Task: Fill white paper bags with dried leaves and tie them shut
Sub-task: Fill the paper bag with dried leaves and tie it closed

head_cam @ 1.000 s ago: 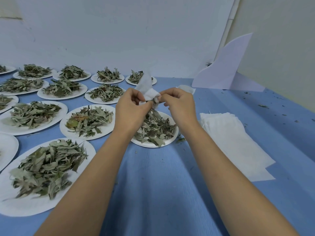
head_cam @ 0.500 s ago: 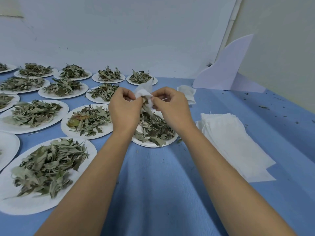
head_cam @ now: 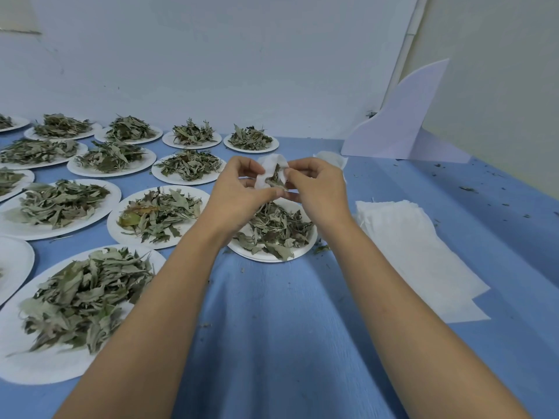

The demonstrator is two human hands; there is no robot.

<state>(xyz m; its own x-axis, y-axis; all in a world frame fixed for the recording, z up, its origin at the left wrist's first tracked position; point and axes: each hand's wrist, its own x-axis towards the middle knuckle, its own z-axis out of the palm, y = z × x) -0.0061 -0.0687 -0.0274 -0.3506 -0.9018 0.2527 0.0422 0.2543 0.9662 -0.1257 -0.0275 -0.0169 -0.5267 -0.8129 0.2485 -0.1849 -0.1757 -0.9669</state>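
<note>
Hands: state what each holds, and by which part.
Both hold one white bag above a plate. The left hand pinches the left rim of its open mouth, the right hand the right rim; leaves show inside.

Both forearms reach forward; the left hand [head_cam: 239, 189] and right hand [head_cam: 317, 189] meet, fingers [head_cam: 298, 173] curled, pinching.

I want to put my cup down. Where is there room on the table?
Bare blue table between the arms, below the nearest plate, and right of the stack of bags. The left is crowded with leaf plates.
</note>
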